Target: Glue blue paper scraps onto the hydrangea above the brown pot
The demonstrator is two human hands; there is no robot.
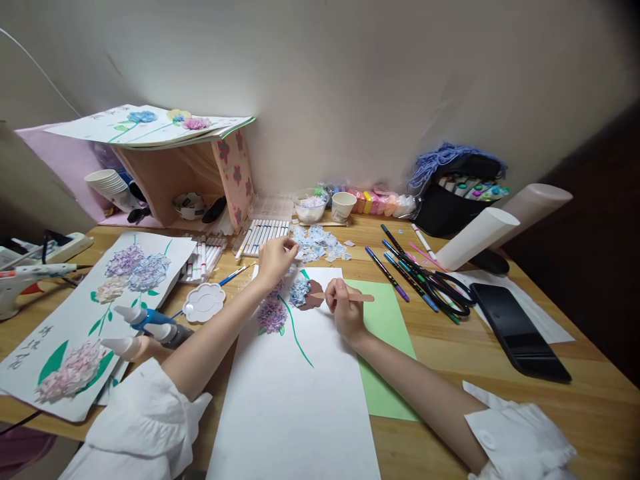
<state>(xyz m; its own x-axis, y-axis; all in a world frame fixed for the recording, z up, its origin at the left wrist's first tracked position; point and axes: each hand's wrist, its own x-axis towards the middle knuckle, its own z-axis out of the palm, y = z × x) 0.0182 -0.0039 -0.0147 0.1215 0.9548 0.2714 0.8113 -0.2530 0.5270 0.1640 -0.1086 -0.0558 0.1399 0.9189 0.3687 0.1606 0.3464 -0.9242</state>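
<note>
My right hand point(344, 307) grips a wooden craft stick point(361, 297) beside a brown patch point(314, 295) on the white paper point(295, 413). A blue paper-petal flower head point(301, 292) covers the left side of that patch. My left hand point(278, 257) is in a pinch above the top of the sheet, close to a pile of pale blue paper pieces point(320, 243); what its fingertips hold, if anything, is too small to make out. Lower left on the sheet are a purple flower head point(273, 315) and a green painted stem point(295, 333).
Several glue bottles point(145, 320) and a finished flower picture point(107, 313) lie on the left, near a white palette point(204, 302). Scissors point(453, 290), pens point(387, 273) and a phone point(517, 330) are to the right. Markers point(263, 237) and a paper cup point(344, 206) stand behind.
</note>
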